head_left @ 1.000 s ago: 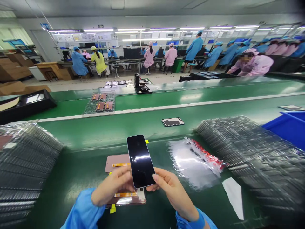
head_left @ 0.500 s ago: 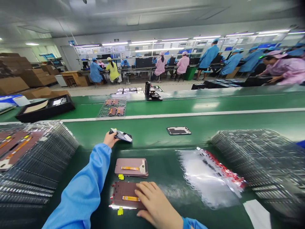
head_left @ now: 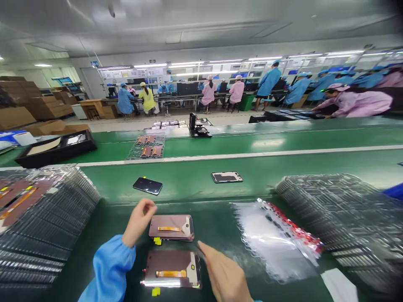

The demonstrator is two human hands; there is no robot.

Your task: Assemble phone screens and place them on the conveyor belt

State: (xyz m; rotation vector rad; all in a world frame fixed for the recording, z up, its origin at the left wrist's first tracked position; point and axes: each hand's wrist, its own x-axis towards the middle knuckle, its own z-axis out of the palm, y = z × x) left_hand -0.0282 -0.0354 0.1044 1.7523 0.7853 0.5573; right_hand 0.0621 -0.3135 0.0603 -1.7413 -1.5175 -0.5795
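Beside the left hand [head_left: 138, 222] lies a pinkish panel [head_left: 171, 227] with a dull metallic sheen; another [head_left: 171, 274] touches the right hand [head_left: 223, 277], its edge glinting. Beyond the left hand, a glossy black glass screen [head_left: 147, 185] rests on the smooth matt green belt [head_left: 283, 163]. Right of the right hand, crinkled clear plastic film [head_left: 270, 239]

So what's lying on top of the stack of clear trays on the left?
Brownish panels with orange flex strips lie in the top tray of the left tray stack. The trays beneath show only their edges, so what they hold cannot be seen.
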